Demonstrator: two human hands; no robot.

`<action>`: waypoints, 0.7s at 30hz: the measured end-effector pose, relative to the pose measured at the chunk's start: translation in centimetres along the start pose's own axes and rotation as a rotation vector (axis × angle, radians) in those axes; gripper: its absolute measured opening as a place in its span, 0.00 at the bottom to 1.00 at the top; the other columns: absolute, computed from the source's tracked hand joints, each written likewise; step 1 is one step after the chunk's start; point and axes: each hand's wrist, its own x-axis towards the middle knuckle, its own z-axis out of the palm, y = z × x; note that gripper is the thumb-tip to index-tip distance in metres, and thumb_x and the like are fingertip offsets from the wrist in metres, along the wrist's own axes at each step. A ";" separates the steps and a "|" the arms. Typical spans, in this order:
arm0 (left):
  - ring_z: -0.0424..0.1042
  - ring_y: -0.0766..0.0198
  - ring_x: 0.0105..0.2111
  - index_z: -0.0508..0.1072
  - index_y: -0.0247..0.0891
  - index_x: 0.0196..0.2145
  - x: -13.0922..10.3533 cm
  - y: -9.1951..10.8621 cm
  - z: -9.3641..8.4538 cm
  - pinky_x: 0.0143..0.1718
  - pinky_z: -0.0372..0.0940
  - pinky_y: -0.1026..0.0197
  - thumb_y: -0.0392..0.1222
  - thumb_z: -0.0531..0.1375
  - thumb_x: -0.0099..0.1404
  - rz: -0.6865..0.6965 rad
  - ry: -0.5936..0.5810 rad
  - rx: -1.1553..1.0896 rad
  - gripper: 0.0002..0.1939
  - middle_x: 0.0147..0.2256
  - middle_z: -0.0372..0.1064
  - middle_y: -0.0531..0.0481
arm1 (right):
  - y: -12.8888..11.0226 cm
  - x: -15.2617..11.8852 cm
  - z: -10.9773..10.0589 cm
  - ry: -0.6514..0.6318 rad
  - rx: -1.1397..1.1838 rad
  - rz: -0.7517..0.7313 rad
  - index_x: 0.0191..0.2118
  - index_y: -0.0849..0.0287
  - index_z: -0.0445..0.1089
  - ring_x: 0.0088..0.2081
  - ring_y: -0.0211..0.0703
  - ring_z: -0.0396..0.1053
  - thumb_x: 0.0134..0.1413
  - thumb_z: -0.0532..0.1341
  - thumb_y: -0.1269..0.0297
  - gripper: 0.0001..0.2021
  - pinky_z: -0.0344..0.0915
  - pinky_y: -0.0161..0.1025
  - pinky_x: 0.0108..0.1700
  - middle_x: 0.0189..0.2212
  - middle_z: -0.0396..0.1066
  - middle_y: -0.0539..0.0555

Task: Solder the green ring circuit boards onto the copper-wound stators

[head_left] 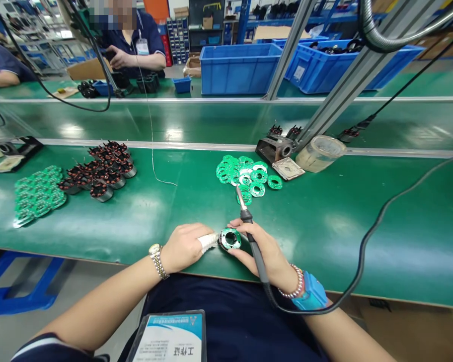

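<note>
Near the table's front edge, my left hand has white wrapping on a finger and holds the left side of a small round motor part with a green ring board on it. My right hand has its fingers around the right side of that same part. A soldering iron also rests in my right hand, its metal tip pointing up and away over loose green ring boards. The iron's cable runs off to the right.
Motor cores with copper windings and stacked green boards lie at left. Behind the loose boards stand a metal iron holder and a clear round container. A thin wire hangs at centre. Across the table, a person works beside blue bins.
</note>
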 end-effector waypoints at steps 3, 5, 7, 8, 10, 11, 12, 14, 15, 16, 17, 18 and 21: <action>0.71 0.65 0.31 0.70 0.35 0.37 0.1 -0.1 -0.3 0.31 0.66 0.63 0.34 0.48 0.65 0.055 -0.016 0.009 0.11 0.33 0.74 0.47 | 0.1 -0.1 -0.1 -0.002 0.004 -0.010 0.45 0.56 0.56 0.43 0.43 0.69 0.51 0.60 0.68 0.16 0.68 0.41 0.46 0.42 0.67 0.58; 0.71 0.65 0.31 0.71 0.35 0.36 0.2 0.0 -0.3 0.31 0.66 0.63 0.34 0.48 0.65 0.038 -0.026 -0.002 0.12 0.33 0.73 0.47 | -0.1 -0.1 -0.1 -0.005 0.002 -0.017 0.45 0.56 0.56 0.43 0.43 0.69 0.51 0.60 0.69 0.16 0.68 0.40 0.45 0.42 0.67 0.58; 0.70 0.64 0.31 0.71 0.35 0.35 0.4 0.2 -0.2 0.31 0.66 0.62 0.33 0.48 0.64 -0.019 -0.038 -0.017 0.12 0.33 0.73 0.46 | -0.2 -0.2 0.0 -0.004 -0.006 -0.015 0.44 0.56 0.57 0.43 0.43 0.69 0.51 0.59 0.69 0.15 0.68 0.40 0.45 0.42 0.67 0.58; 0.70 0.64 0.30 0.71 0.35 0.34 0.5 0.4 -0.1 0.31 0.66 0.62 0.33 0.49 0.63 -0.060 -0.045 -0.031 0.11 0.32 0.72 0.46 | -0.3 -0.2 0.1 -0.002 -0.013 -0.010 0.44 0.56 0.57 0.43 0.43 0.69 0.51 0.59 0.69 0.14 0.68 0.40 0.45 0.42 0.67 0.59; 0.69 0.64 0.28 0.71 0.36 0.30 0.8 0.9 0.3 0.29 0.65 0.63 0.33 0.50 0.62 -0.170 -0.050 -0.069 0.10 0.28 0.71 0.47 | -0.5 -0.3 0.3 0.010 -0.034 -0.007 0.44 0.56 0.57 0.44 0.44 0.69 0.52 0.59 0.70 0.13 0.68 0.41 0.46 0.42 0.67 0.59; 0.68 0.65 0.26 0.71 0.36 0.28 0.9 1.3 0.6 0.27 0.64 0.64 0.34 0.51 0.61 -0.237 -0.040 -0.082 0.09 0.26 0.70 0.49 | -0.6 -0.4 0.5 0.021 -0.047 -0.006 0.44 0.56 0.57 0.44 0.44 0.68 0.52 0.58 0.70 0.13 0.68 0.41 0.46 0.42 0.67 0.59; 0.67 0.66 0.24 0.71 0.36 0.27 0.9 1.7 0.9 0.26 0.64 0.64 0.34 0.52 0.60 -0.302 -0.015 -0.085 0.09 0.24 0.69 0.49 | -0.7 -0.5 0.6 0.033 -0.060 -0.004 0.44 0.56 0.57 0.44 0.44 0.68 0.52 0.58 0.70 0.13 0.68 0.41 0.45 0.42 0.67 0.60; 0.68 0.65 0.24 0.71 0.37 0.28 0.7 2.6 1.6 0.27 0.65 0.63 0.34 0.52 0.60 -0.404 0.060 -0.054 0.08 0.24 0.68 0.49 | -0.8 -0.6 1.0 0.069 -0.085 0.003 0.44 0.57 0.58 0.44 0.45 0.69 0.52 0.58 0.70 0.13 0.68 0.41 0.45 0.42 0.67 0.60; 0.69 0.63 0.27 0.71 0.36 0.31 0.5 3.1 1.9 0.29 0.66 0.62 0.33 0.52 0.60 -0.429 0.090 -0.038 0.08 0.27 0.69 0.48 | -0.9 -0.7 1.2 0.087 -0.095 0.011 0.45 0.57 0.58 0.44 0.45 0.69 0.52 0.58 0.71 0.14 0.69 0.41 0.45 0.42 0.67 0.60; 0.70 0.62 0.30 0.71 0.36 0.35 0.2 3.6 2.1 0.33 0.67 0.61 0.32 0.51 0.60 -0.437 0.109 -0.034 0.10 0.30 0.70 0.46 | -1.0 -0.7 1.3 0.105 -0.103 0.019 0.45 0.57 0.57 0.44 0.45 0.69 0.53 0.58 0.71 0.14 0.69 0.41 0.45 0.42 0.67 0.60; 0.70 0.60 0.34 0.70 0.35 0.39 -0.1 4.0 2.4 0.37 0.68 0.59 0.30 0.51 0.59 -0.434 0.115 -0.045 0.13 0.34 0.71 0.44 | -1.1 -0.7 1.5 0.118 -0.108 0.024 0.46 0.57 0.57 0.44 0.45 0.69 0.53 0.58 0.71 0.14 0.69 0.41 0.45 0.42 0.66 0.60; 0.70 0.59 0.38 0.68 0.34 0.44 -0.4 4.4 2.5 0.41 0.67 0.59 0.29 0.50 0.59 -0.429 0.108 -0.066 0.16 0.39 0.70 0.43 | -1.1 -0.8 1.6 0.129 -0.111 0.027 0.46 0.57 0.57 0.44 0.45 0.69 0.53 0.58 0.71 0.14 0.69 0.41 0.45 0.42 0.66 0.60; 0.67 0.58 0.46 0.62 0.34 0.51 -0.9 5.1 2.7 0.48 0.65 0.57 0.28 0.48 0.59 -0.421 0.078 -0.151 0.21 0.46 0.66 0.40 | -1.1 -0.8 1.9 0.138 -0.124 0.029 0.46 0.57 0.58 0.44 0.45 0.69 0.53 0.57 0.71 0.14 0.69 0.41 0.45 0.42 0.67 0.60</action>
